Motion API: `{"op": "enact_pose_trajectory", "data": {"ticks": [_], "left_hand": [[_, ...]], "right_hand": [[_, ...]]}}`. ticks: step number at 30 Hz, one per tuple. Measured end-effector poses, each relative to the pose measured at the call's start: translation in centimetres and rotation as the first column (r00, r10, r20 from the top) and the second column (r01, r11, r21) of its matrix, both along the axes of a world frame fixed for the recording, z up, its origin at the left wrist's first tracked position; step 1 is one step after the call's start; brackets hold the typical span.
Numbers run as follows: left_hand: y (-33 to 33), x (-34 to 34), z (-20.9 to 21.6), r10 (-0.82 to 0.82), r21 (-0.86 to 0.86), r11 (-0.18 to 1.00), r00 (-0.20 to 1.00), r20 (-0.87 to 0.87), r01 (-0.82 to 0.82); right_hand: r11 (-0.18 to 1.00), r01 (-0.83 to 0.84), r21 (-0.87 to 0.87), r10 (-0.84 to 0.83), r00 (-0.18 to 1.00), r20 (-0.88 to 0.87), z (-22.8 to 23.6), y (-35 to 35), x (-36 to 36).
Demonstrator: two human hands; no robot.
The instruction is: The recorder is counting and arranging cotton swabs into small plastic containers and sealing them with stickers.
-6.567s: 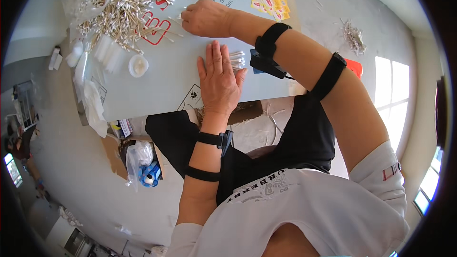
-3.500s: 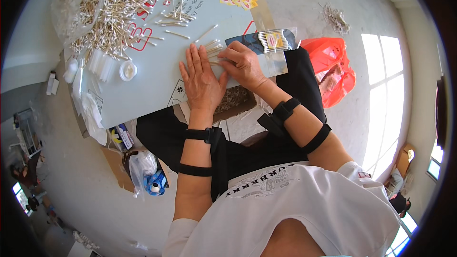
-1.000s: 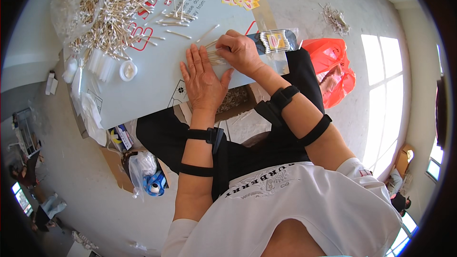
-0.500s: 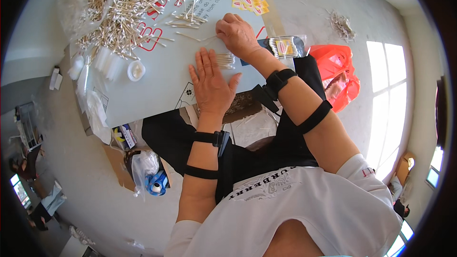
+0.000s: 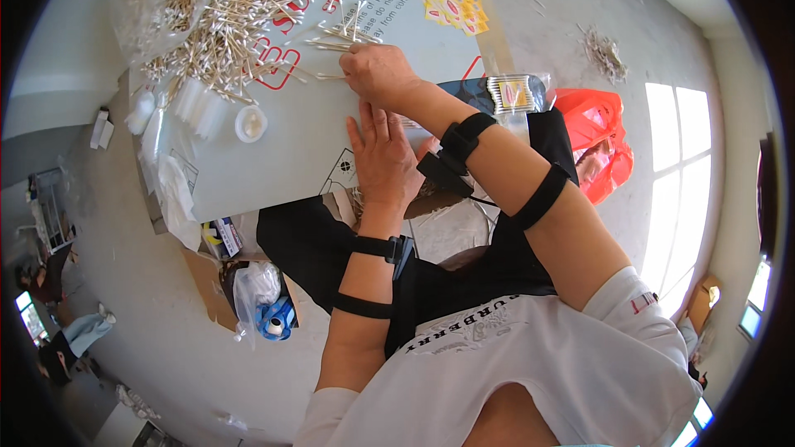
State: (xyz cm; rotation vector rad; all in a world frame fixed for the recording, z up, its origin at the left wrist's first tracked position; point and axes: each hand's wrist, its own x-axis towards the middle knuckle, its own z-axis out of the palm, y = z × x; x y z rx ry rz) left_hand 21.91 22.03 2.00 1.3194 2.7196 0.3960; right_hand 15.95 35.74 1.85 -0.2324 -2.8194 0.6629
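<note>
White cotton swabs (image 5: 408,122) beside the flattened left hand (image 5: 384,156) are now mostly hidden; right hand (image 5: 378,71) shifted leftward, grip impossible to tell.

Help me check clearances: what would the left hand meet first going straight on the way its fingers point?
Probably the right hand, just ahead of the left hand, though depth is unclear; it could pass underneath.
</note>
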Motion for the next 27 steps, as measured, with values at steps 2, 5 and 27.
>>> {"op": "enact_pose_trajectory", "data": {"ticks": [2,5,27], "left_hand": [[-0.1,0.0,-0.1,0.010,0.018,1.000,1.000,-0.020,-0.010],[0.2,0.1,0.0,0.022,0.089,0.996,1.000,-0.020,-0.020],[0.3,-1.1,-0.7,0.000,0.384,0.923,0.995,0.099,-0.038]], "right_hand": [[0.999,0.002,0.053,-0.004,0.999,0.047,0.0,0.8,0.5],[0.998,0.058,-0.005,-0.059,0.996,-0.073,-0.2,1.8,1.0],[0.896,0.084,-0.435,-0.195,0.957,-0.216,1.0,2.7,9.7]]}}
